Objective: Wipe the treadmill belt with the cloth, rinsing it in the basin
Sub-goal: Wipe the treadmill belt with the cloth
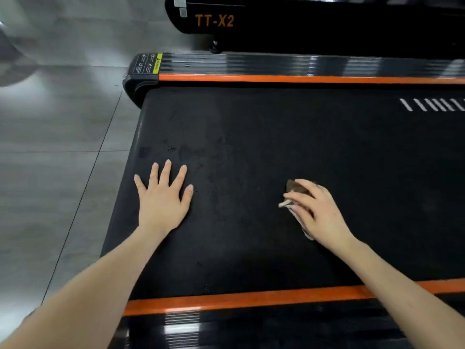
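Observation:
The black treadmill belt (276, 137) fills the middle of the view, with faint smudges and specks left of centre. My left hand (163, 200) lies flat on the belt near its left end, fingers spread. My right hand (317, 210) grips a small brown and pale cloth (295, 188) bunched under its curled fingers and holds it down on the belt. Most of the cloth is hidden beneath that hand. No basin is in view.
Orange strips run along the far side rail (276, 78) and the near side rail (226, 302) of the treadmill. A second black treadmill marked TT-X2 (214, 20) stands behind. Grey tiled floor (57, 137) lies to the left.

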{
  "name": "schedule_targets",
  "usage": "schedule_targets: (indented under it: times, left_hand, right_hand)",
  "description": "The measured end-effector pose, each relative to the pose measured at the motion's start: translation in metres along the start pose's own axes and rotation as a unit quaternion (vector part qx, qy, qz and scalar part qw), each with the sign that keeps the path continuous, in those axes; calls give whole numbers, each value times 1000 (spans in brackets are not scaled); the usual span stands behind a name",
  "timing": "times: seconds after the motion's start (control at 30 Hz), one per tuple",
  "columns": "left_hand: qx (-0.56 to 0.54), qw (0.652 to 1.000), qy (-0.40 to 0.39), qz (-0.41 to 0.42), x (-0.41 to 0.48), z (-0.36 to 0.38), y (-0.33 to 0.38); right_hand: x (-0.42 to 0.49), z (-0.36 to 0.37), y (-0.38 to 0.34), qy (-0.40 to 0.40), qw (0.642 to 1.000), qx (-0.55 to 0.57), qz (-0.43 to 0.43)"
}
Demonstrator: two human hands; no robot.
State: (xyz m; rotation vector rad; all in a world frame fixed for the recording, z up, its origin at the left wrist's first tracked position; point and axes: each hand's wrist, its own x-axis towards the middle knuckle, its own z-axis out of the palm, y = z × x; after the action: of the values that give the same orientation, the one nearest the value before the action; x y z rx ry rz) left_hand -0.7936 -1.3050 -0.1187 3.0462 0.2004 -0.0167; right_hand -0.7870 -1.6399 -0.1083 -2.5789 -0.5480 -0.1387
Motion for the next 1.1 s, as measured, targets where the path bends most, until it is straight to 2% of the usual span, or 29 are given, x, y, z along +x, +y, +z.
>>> schedule_targets:
  times: [0.07,0.23,0.33,0.53,0.73,0.87,0.97,1.03,1.1]
  left_hand:
    - [5,1000,0,-4,1,1,0]
    - [12,1000,1,-18,0,0,2]
    - [20,999,4,-34,-3,-3,6]
    - [17,995,-70,-72,-9,-16,22]
    - [4,995,-102,14,-18,-26,1]
    - [26,995,-37,89,-9,-31,-25]
    - [20,995,-3,102,10,-33,-46]
    - [38,992,-2,121,24,-33,-55]
    - [52,988,-10,144,42,-32,-63]
  right_hand:
    - [-1,5,-2,13,1000,-4,26]
    - [-5,0,-2,-25,999,-15,-16]
    - [-9,-2,0,-16,999,-22,-30]
    - [-17,2,-5,30,998,-61,-12]
    - [-19,0,-10,24,994,-106,31]
    - [-15,1,-18,42,994,-71,65]
    - [-14,7,-39,72,990,-77,88]
    - [-21,15,-60,82,992,-80,53]
    - [-30,30,-86,55,996,-62,-19]
